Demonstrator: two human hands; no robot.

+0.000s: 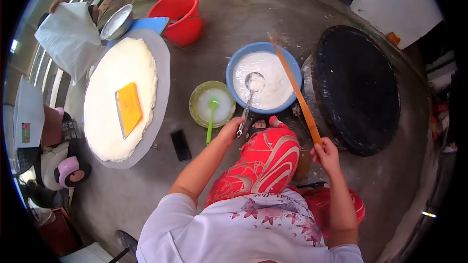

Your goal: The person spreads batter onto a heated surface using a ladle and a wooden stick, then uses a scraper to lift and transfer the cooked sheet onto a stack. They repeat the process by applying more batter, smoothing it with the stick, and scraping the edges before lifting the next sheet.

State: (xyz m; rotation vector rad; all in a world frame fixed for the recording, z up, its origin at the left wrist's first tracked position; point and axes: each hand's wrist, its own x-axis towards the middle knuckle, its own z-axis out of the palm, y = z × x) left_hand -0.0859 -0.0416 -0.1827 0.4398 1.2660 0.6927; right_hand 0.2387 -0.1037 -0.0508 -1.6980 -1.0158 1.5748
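My left hand (pixel 230 130) is closed around the handle of a metal ladle (pixel 247 103). The ladle's bowl rests in the white batter (pixel 269 85) inside a blue basin (pixel 231 74). In my right hand (pixel 327 154) is the lower end of a long, flat wooden stick (pixel 298 92), which slants up across the basin's right side. A large round black griddle (pixel 358 90) lies to the right of the stick. Left of the basin, a green bowl (pixel 194 112) holds cloudy liquid and a bright green spoon (pixel 211 119).
At left, a round grey board (pixel 163 68) carries a pale stack of thin round sheets (pixel 107 78) topped by an orange-handled scraper (pixel 129 107). A black phone (pixel 181 145) lies on the floor. Behind stand a red bucket (pixel 187 30) and a metal bowl (pixel 117 23).
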